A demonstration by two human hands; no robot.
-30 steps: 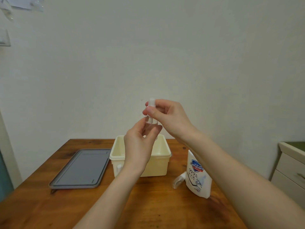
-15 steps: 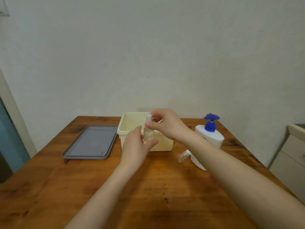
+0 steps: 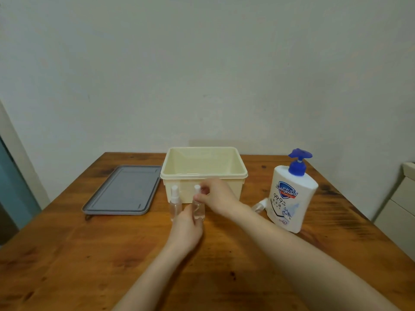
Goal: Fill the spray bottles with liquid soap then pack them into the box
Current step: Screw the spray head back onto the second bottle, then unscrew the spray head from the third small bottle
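Observation:
A small clear spray bottle (image 3: 199, 207) stands on the wooden table in front of the cream box (image 3: 203, 173). My left hand (image 3: 187, 230) grips its lower body. My right hand (image 3: 216, 196) pinches its white top. A second clear spray bottle (image 3: 175, 204) stands free just to its left. A third small bottle (image 3: 260, 205) lies on its side beside the white soap pump bottle (image 3: 292, 198) with a blue pump head, at the right. The box looks empty inside.
A grey lid (image 3: 122, 194) lies flat left of the box. The wooden table (image 3: 112, 265) runs to a wall at the back. A white cabinet (image 3: 402, 209) stands off the table's right edge.
Both hands have lowered the held spray bottle from chest height down onto the table in front of the box. The view has tilted down, showing the second bottle and the whole soap bottle.

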